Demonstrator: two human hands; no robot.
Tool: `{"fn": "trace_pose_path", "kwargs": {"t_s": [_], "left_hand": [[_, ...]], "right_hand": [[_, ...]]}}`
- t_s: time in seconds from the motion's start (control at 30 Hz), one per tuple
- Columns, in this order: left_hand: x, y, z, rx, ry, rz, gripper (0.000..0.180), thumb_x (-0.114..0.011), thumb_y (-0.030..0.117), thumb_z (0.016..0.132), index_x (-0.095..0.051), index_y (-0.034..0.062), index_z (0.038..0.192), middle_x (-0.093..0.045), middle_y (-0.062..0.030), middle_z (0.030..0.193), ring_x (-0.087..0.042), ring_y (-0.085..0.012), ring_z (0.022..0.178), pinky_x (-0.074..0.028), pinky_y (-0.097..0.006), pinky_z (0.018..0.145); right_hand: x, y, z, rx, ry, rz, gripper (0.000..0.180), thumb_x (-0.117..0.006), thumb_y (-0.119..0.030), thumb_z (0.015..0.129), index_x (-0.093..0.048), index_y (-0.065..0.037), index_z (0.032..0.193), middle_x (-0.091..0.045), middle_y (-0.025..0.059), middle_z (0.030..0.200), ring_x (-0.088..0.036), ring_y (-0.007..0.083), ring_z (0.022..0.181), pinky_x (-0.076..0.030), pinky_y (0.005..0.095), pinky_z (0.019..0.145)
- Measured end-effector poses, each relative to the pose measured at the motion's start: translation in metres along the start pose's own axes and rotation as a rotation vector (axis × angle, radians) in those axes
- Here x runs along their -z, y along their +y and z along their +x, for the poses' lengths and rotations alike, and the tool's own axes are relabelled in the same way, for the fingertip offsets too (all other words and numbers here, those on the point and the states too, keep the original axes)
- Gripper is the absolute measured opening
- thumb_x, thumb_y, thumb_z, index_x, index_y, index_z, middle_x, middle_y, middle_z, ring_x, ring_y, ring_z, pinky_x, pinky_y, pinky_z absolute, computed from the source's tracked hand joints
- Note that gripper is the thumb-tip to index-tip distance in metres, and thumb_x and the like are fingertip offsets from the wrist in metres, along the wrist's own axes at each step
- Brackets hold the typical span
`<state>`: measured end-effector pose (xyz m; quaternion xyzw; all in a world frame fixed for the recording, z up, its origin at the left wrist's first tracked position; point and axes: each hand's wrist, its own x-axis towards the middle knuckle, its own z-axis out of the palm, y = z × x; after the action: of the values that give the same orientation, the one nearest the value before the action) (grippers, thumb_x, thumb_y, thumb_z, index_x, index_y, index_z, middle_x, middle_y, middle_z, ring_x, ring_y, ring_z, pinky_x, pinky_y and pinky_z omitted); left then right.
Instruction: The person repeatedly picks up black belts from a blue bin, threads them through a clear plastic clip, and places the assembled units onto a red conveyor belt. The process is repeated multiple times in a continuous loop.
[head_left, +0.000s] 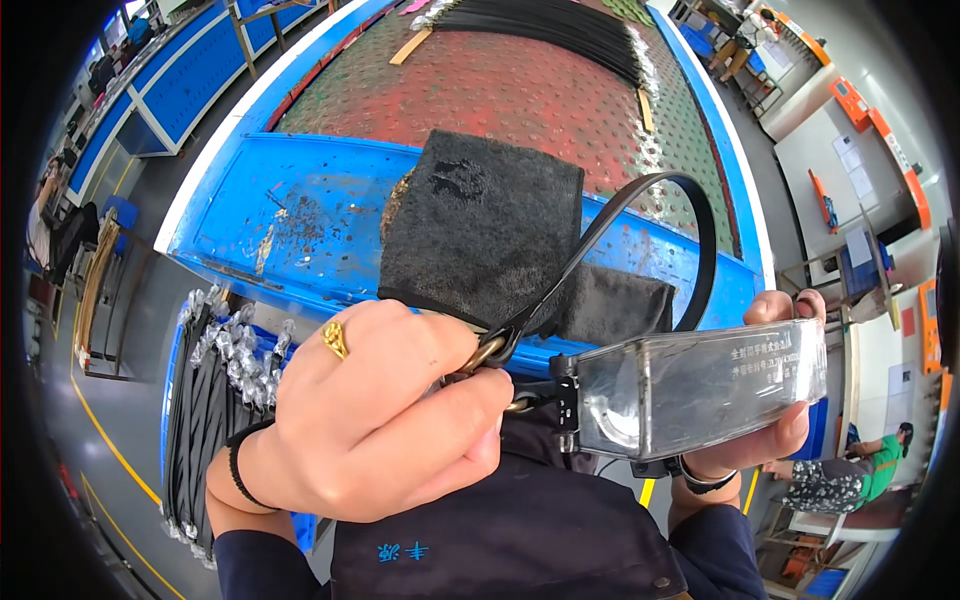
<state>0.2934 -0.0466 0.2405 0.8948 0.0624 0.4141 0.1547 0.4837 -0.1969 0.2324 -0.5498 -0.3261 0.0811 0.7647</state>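
Note:
My left hand [375, 415], with a gold ring and a black wrist band, is closed around the brass metal end [487, 355] of a black strap [640, 215] that loops up and over to the right. My right hand [775, 430] grips a clear plastic block-shaped part [700, 385] with a black end piece, held level and close to the strap's metal end. Behind both hands a dark black cloth pad [485, 230] lies over the edge of the blue table [290, 220].
A stack of black straps with plastic-wrapped ends [215, 400] sits in a bin at lower left. More black straps [560, 30] lie at the far end of the red perforated table surface [500, 90]. A seated person [850, 475] is at right.

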Motion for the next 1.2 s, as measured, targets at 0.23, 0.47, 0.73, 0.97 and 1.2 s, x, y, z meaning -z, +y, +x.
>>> {"fn": "trace_pose_path", "kwargs": {"t_s": [0.23,0.47,0.73,0.97,1.2], "left_hand": [[0.000,-0.002,0.001,-0.063,-0.001,0.001,0.029,-0.059,-0.003,0.047,-0.065,0.0086,0.073,-0.052,-0.0046,0.073,-0.049,-0.0192,0.055,-0.039,-0.028,0.048],[-0.002,-0.006,-0.005,-0.021,0.051,-0.012,0.030,-0.059,-0.004,0.047,-0.064,0.0078,0.074,-0.052,-0.0060,0.075,-0.049,-0.0192,0.055,-0.039,-0.028,0.049],[0.006,-0.024,-0.012,0.106,0.101,-0.016,0.024,-0.062,-0.002,0.053,-0.062,0.0046,0.076,-0.052,-0.0093,0.074,-0.051,-0.0208,0.059,-0.041,-0.027,0.051],[0.015,-0.073,-0.060,0.759,0.651,-1.013,0.014,-0.049,0.013,0.088,-0.050,0.0000,0.092,-0.050,-0.0041,0.075,-0.044,-0.0073,0.060,-0.035,-0.020,0.050],[0.015,-0.063,-0.064,0.649,0.722,-0.808,0.015,-0.052,0.015,0.086,-0.046,0.0013,0.086,-0.044,-0.0041,0.078,-0.040,-0.0067,0.058,-0.032,-0.021,0.050]], "right_hand": [[-0.006,-0.001,0.000,-0.001,-0.011,0.000,0.086,-0.068,-0.054,0.055,-0.037,-0.007,0.119,-0.053,0.0145,0.091,-0.050,0.0191,0.080,-0.044,0.0296,0.068],[0.010,0.007,0.004,0.066,0.013,0.056,0.080,-0.065,-0.049,0.060,-0.035,-0.004,0.119,-0.049,0.0134,0.095,-0.050,0.0176,0.078,-0.044,0.0279,0.066],[0.047,-0.001,0.032,0.142,-0.321,0.849,0.054,-0.046,-0.032,0.087,-0.029,-0.003,0.129,-0.033,0.0165,0.133,-0.036,0.0300,0.121,-0.036,0.0455,0.097],[0.010,0.035,0.054,-0.076,-0.098,0.352,0.043,-0.043,-0.020,0.090,-0.031,-0.006,0.128,-0.049,0.0181,0.119,-0.059,0.0275,0.095,-0.050,0.0356,0.082],[-0.040,0.086,0.057,-0.484,-0.381,0.033,0.048,-0.050,-0.011,0.088,-0.030,-0.006,0.131,-0.046,0.0150,0.123,-0.048,0.0274,0.112,-0.043,0.0367,0.089]]}}
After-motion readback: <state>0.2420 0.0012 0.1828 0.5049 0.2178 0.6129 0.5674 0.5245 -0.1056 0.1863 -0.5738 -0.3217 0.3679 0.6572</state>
